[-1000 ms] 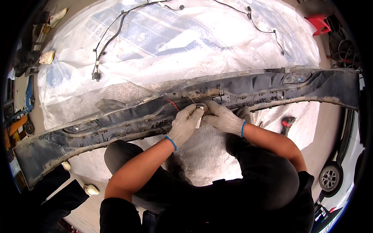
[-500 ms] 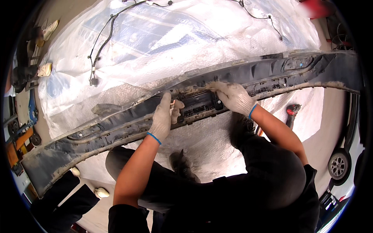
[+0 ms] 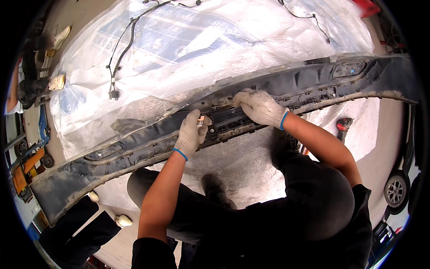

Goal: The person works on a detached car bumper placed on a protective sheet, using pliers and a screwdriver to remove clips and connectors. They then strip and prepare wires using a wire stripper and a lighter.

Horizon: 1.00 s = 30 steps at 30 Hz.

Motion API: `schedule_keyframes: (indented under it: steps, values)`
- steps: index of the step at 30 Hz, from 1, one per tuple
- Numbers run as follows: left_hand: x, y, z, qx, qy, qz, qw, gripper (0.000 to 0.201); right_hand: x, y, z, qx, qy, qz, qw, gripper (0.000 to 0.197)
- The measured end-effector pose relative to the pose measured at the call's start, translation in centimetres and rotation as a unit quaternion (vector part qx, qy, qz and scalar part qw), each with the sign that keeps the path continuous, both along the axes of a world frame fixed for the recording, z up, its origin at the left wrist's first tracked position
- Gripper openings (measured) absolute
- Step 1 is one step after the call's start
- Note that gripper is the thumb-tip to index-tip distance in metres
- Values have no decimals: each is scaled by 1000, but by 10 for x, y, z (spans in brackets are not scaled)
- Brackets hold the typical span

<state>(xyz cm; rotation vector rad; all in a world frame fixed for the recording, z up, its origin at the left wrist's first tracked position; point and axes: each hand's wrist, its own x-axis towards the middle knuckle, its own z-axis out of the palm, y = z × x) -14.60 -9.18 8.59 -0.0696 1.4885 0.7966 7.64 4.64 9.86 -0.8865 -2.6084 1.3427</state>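
A long dark car bumper point(image 3: 152, 139), dusty and with its ribbed inner side showing, lies slantwise across the view before me. My left hand point(image 3: 190, 136), in a pale knit glove with a blue cuff, is closed over the middle of the bumper. Between its thumb and fingers shows a small white and orange piece point(image 3: 200, 120), too small to name. Beside those fingers sits a black bracket point(image 3: 212, 130) on the bumper. My right hand point(image 3: 261, 107), gloved alike, pinches a thin pale rod point(image 3: 222, 105) that points toward the left hand; any handle is hidden in the fingers.
White plastic sheeting point(image 3: 179, 67) covers the floor under the bumper. Black wiring harness point(image 3: 130, 42) lies beyond it, with another wire point(image 3: 304, 17) farther right. A red and black power tool point(image 3: 343, 127) lies at the right. Other people's shoes point(image 3: 57, 82) stand at the left.
My right hand has shifted left along the bumper, closer to my left hand, which stays near the same spot. The whole view has moved slightly.
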Motion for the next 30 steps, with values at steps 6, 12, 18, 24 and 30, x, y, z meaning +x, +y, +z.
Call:
schedule_keyframes:
  steps: [6, 12, 18, 24, 30]
  values:
    - [-3, -2, 2, 49, -32, -12, 998, 45, -7, -4, 5, -28, -12, -8, 999, 21]
    - [-3, -1, 0, 62, -59, -6, 996, 40, -5, -8, 18, -93, 20, -12, 995, 22]
    - [0, 2, 2, 73, -91, -2, 993, 43, -6, -16, 20, -138, 30, -28, 990, 20]
    - [-1, 0, 1, 86, -124, 16, 988, 50, -7, -20, 16, -138, 51, -48, 988, 21]
    - [-1, 1, 4, 87, -118, 9, 989, 47, -6, -23, 20, -143, 15, -49, 988, 23]
